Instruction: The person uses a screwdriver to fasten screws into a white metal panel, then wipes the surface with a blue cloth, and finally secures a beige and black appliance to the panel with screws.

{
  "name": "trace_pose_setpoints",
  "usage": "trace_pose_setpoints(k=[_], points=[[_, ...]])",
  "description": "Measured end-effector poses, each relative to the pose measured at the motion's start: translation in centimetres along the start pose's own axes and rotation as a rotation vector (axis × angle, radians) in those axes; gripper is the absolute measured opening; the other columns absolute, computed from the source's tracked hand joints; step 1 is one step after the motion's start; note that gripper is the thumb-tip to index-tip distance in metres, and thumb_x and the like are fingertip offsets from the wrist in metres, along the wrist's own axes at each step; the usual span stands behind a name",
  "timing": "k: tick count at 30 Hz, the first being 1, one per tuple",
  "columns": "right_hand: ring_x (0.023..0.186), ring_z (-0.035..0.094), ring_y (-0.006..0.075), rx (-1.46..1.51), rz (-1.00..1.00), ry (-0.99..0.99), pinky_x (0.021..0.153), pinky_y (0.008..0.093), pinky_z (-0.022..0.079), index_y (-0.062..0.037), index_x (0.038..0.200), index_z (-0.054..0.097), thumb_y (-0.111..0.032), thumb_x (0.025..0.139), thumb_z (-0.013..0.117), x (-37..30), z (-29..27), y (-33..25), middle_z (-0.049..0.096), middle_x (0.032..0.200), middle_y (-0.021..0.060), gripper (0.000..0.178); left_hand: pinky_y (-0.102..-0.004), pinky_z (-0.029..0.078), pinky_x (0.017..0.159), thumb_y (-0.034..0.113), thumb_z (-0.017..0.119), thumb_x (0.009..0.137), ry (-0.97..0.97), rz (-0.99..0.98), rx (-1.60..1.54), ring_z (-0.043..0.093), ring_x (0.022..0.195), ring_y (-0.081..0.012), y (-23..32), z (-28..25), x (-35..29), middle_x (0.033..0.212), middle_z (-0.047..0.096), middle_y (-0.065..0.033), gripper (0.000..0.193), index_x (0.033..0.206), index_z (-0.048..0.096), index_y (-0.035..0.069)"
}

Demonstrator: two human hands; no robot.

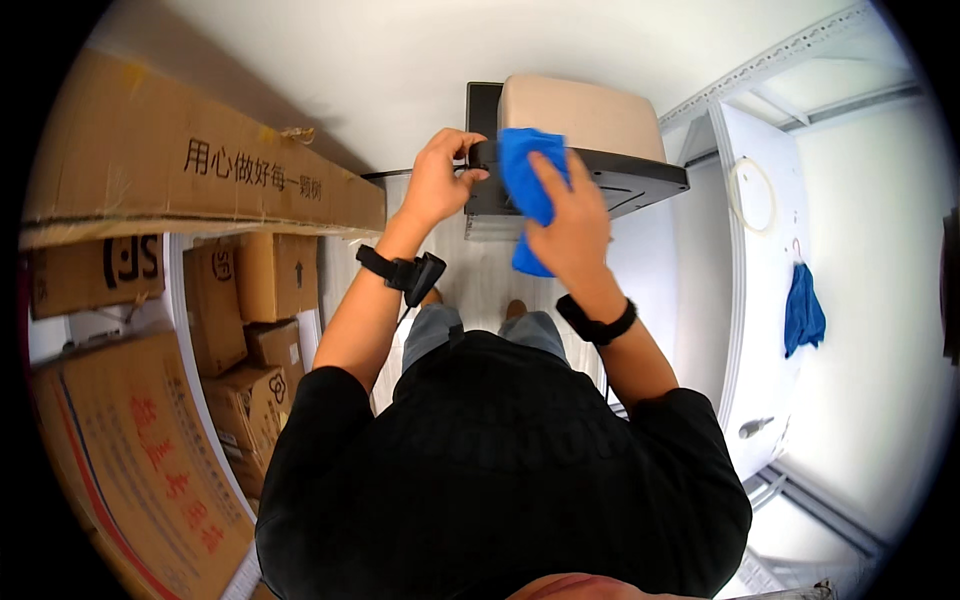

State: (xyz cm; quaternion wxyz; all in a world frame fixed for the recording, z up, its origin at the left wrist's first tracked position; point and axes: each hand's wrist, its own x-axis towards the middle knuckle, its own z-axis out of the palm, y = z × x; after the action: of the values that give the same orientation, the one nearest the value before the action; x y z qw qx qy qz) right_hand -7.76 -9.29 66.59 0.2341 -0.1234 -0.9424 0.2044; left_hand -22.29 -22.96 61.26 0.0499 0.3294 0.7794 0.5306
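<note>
My right hand (575, 215) is closed on a bright blue cloth (528, 165) and presses it against the front of a black-edged device (620, 172). Part of the cloth hangs below the palm. This device has a large beige rounded housing (580, 110) on its far side; its exact kind I cannot tell. At its left end, my left hand (445, 175) grips the black edge, thumb below and fingers above. A dark cable (392, 174) runs leftward from near that hand. The right fingers are slightly blurred.
A long cardboard box (200, 160) juts in at upper left, above shelves with several cartons (240, 300). To the right stands a white panel (740, 300) where a white ring (752, 195) and a dark blue cloth (803, 310) hang. A white wall (400, 60) rises behind the device.
</note>
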Motion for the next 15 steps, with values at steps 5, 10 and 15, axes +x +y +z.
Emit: trace_pose_setpoints(k=[5,10,15], points=[[0.093,0.058,0.0361,0.012,0.037,-0.022,0.08,0.0424,0.051,-0.022,0.122,0.06,-0.002,0.057,0.067,1.0,2.8,-5.2,0.051,0.13,0.0171,0.069,-0.0346,0.049,0.072,-0.001,0.074,0.065,-0.027,0.095,-0.145,0.057,0.08,-0.0293,-1.2,-0.5,0.4,0.087,0.056,-0.0108,0.036,0.099,0.063,0.005],[0.11,0.056,0.0369,-0.121,0.166,0.061,0.092,0.0394,0.048,-0.0205,0.121,0.062,-0.001,0.056,0.067,-0.1,0.8,-2.4,0.054,0.13,0.0149,0.068,-0.0312,0.049,0.07,-0.001,0.074,0.07,-0.18,0.104,-0.133,0.057,0.086,-0.0238,-1.9,-1.2,0.7,0.092,0.055,-0.009,0.036,0.101,0.058,0.004],[0.117,0.052,0.0403,-0.398,0.381,0.133,0.094,0.0419,0.047,-0.0209,0.124,0.061,0.0,0.061,0.067,-0.5,-4.6,3.0,0.047,0.135,0.0198,0.067,-0.0344,0.048,0.075,0.001,0.074,0.071,-0.18,0.075,-0.206,0.057,0.088,-0.0271,-1.8,-1.2,0.2,0.097,0.052,-0.0108,0.037,0.104,0.057,0.004]])
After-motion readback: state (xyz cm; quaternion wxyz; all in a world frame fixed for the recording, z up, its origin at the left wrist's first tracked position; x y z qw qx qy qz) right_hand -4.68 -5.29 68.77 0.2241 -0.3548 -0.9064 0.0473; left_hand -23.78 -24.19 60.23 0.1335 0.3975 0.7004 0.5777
